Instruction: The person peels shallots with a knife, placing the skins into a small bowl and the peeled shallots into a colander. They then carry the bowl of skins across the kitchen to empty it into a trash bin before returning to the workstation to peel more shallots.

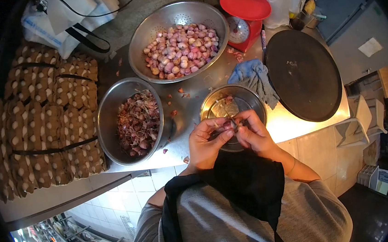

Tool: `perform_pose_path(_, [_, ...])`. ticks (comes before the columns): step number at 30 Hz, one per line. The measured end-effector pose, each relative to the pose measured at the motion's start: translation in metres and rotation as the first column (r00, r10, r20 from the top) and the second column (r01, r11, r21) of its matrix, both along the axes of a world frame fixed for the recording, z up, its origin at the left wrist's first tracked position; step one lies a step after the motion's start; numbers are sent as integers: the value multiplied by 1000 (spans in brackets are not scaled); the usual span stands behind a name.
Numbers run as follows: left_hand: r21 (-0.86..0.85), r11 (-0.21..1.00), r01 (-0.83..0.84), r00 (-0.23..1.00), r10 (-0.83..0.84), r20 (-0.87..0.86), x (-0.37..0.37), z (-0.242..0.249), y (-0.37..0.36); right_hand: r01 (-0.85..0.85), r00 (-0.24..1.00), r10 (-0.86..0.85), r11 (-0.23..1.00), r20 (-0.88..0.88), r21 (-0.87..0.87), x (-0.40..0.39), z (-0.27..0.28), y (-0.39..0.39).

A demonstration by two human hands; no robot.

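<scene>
Above a steel bowl [206, 102] holding a few reddish bits, my two hands meet. My left hand [206, 143] pinches a small dark red shallot [227, 125] between thumb and fingers. Close against it, my right hand [256, 136] is closed, with a small greyish glint at its fingertips; what it holds is too small to make out. To the left, a deep steel bowl [104, 124] contains unpeeled shallots and dry skins [138, 123]. Behind stands a large colander [138, 38] full of peeled pink shallots [182, 50].
Stacked egg trays [46, 120] tied with black straps fill the left side. At the back is a red kitchen scale [245, 7]. A blue-grey glove [255, 79] lies beside a large dark round tray [304, 76]. Loose skins dot the steel table [184, 135].
</scene>
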State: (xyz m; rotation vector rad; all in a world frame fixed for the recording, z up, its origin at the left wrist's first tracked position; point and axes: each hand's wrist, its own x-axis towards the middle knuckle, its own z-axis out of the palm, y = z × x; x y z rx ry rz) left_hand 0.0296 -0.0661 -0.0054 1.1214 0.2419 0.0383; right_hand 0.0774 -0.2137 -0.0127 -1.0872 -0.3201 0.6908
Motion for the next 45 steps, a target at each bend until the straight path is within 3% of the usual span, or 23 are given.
perform_pose_path(3, [-98, 995, 12, 999, -16, -39, 5, 7, -2, -1, 997, 6, 998, -72, 59, 6, -3, -2])
perform_pose_path(7, [-20, 996, 84, 993, -85, -85, 6, 7, 2, 61, 998, -62, 998, -26, -18, 2, -3, 1])
perform_pose_path(10, [44, 992, 121, 990, -118, -73, 5, -4, 6, 20, 998, -20, 1000, 54, -8, 0, -2, 4])
perform_pose_path(12, [114, 988, 104, 992, -94, -84, 7, -3, 7, 1, 1000, -1, 1000, 14, 5, 2, -2, 1])
perform_pose_path(16, [43, 986, 164, 984, -160, -84, 4, 8, 10, 50, 992, -45, 998, -114, 40, 15, -8, -10])
perform_pose_path(18, [55, 977, 204, 971, -195, -136, 3, 16, 12, 55, 992, -59, 998, -112, -36, 19, -4, -12])
perform_pose_path(20, [-63, 984, 169, 979, -175, -107, 3, 12, 12, 92, 995, -96, 990, -41, -104, 18, 4, -11])
perform_pose_path(23, [-207, 969, 131, 985, -150, -80, 5, 3, 15, -7, 1000, 7, 998, -9, -66, 15, 4, -13])
perform_pose_path(27, [-345, 937, 62, 991, -99, -93, 8, -4, 16, -164, 978, 164, 986, -126, 11, 2, 9, -15])
perform_pose_path(30, [-312, 948, 58, 997, -72, -34, 9, -6, 15, -167, 984, 166, 986, -59, -5, -3, 9, -10])
perform_pose_path(33, [-307, 951, -33, 996, 7, -85, 10, 2, 11, -192, 980, 192, 981, -58, 3, -3, 7, -10])
perform_pose_path(39, [-230, 971, -61, 996, 45, -71, 11, 4, 9, -163, 985, 162, 987, -50, -4, -4, 2, -11])
perform_pose_path(41, [50, 996, -72, 997, 72, 18, 10, -1, 9, -190, 980, 190, 982, -55, 10, -2, 0, -15])
perform_pose_path(42, [189, 978, -86, 995, 75, 65, 9, -3, 9, -161, 987, 162, 985, 18, -62, -2, 1, -14])
perform_pose_path(45, [156, 979, -131, 988, 115, 104, 7, -1, 7, -37, 929, 125, 968, 348, -249, -4, 4, -9])
